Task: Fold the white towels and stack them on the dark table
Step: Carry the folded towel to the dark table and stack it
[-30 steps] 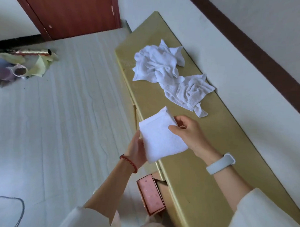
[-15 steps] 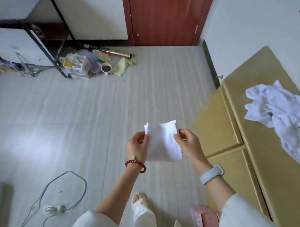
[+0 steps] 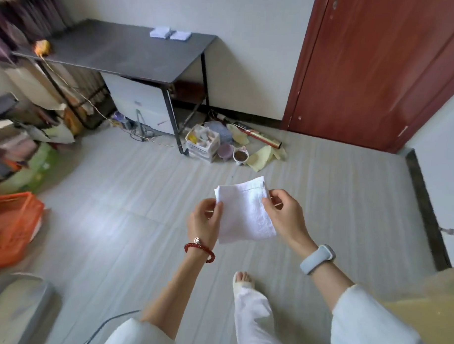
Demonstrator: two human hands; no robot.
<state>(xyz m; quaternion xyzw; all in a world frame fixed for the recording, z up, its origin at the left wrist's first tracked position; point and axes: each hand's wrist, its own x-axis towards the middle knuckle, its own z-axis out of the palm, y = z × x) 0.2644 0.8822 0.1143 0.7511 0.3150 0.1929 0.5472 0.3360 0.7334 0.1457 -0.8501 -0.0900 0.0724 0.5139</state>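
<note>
I hold a folded white towel [image 3: 245,211] in the air over the floor, at mid-frame. My left hand [image 3: 205,221] pinches its left edge near the top corner. My right hand [image 3: 283,216] pinches its right edge. The dark table [image 3: 116,54] stands across the room at the upper left. Two stacks of folded white towels [image 3: 170,33] lie at its far right corner, side by side. The heap of unfolded towels is out of view.
An orange object [image 3: 42,47] sits on the table's left end. Cups, a box and yellow cloths [image 3: 221,146] litter the floor by the table's leg. An orange basket [image 3: 10,226] stands at left. A red door [image 3: 373,74] is at right, the yellow cabinet [image 3: 427,307] at lower right.
I have turned left, away from the yellow cabinet and its loose towels, carrying the folded towel in both hands. The dark table has come into view ahead.
</note>
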